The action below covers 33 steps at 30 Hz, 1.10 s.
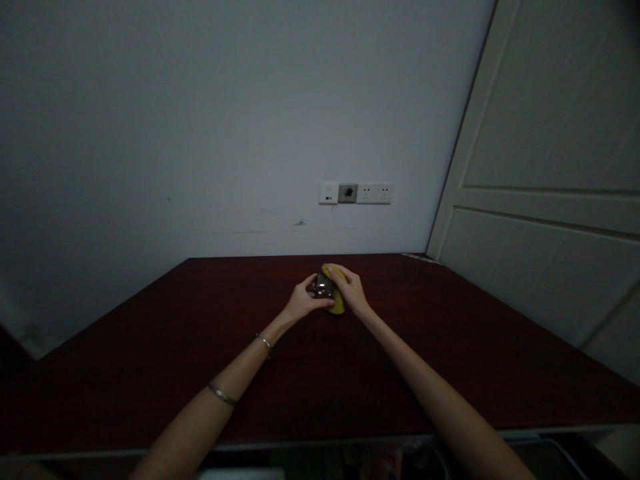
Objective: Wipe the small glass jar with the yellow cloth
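Observation:
Over the far middle of the dark red table [200, 333], both hands are close together. My left hand [301, 300] is curled around a small, shiny, see-through glass [324, 287], with the thumb along its near side. My right hand [353, 290] grips a yellow, soft-looking cloth or sponge [338, 305] and presses it against the right side of the glass. Dim light hides the exact kind of the yellow piece. Part of the glass is covered by fingers and the yellow piece.
Behind the table rises a pale wall [250, 133] with a row of sockets [374, 193]. A white panelled door [550, 167] stands along the right side. Below the table's front edge, several dark items are partly visible, with a white object [240, 474] at the left.

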Motion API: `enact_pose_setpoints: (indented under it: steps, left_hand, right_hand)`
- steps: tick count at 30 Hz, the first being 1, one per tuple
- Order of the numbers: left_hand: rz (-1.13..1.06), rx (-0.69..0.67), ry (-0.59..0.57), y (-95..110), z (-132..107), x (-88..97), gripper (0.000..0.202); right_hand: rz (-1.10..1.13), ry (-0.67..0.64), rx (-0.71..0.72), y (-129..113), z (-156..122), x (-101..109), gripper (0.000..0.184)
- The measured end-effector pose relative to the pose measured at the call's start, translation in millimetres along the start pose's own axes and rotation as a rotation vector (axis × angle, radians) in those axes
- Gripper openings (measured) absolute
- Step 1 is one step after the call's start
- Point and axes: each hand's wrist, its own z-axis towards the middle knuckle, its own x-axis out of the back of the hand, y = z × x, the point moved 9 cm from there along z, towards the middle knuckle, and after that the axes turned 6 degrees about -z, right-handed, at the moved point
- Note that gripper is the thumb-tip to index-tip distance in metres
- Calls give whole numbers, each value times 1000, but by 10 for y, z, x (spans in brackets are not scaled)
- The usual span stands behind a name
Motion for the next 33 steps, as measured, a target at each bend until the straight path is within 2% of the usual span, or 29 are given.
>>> enact_pose_setpoints:
  steps: [3,6,8,11,16,18,21,24,26,29,33]
  left_hand:
    - [-30,0,15,6,8,3,76]
    - [-80,-28,45,11,38,45,69]
    - [-107,-46,50,12,54,71,68]
    - [-110,-52,38,15,51,87,72]
    - [-126,-11,33,23,1,68,82]
    - [-121,-14,22,46,-9,36,81]
    - [-100,-32,31,66,1,21,73]
    - [-88,-59,66,66,24,63,66]
    - [-91,-72,69,59,36,90,65]
    - [-73,-50,61,28,39,112,72]
    - [-31,-11,47,-11,19,95,84]
  right_hand:
    - [-2,-23,97,-150,-64,16,28]
    - [-71,-95,260,-389,-162,-59,25]
    - [-92,-127,312,-469,-202,-112,25]
    - [-31,-82,270,-410,-170,-96,24]
    - [141,-2,17,-38,-40,-6,29]
    - [160,0,-21,13,-29,7,30]
    - [122,-12,53,-113,-65,3,28]
    - [6,-74,197,-342,-143,-82,23]
    - [-48,-108,243,-423,-182,-142,22]
    - [-19,-77,220,-394,-175,-138,22]
    - [92,9,77,-127,-95,-56,30]
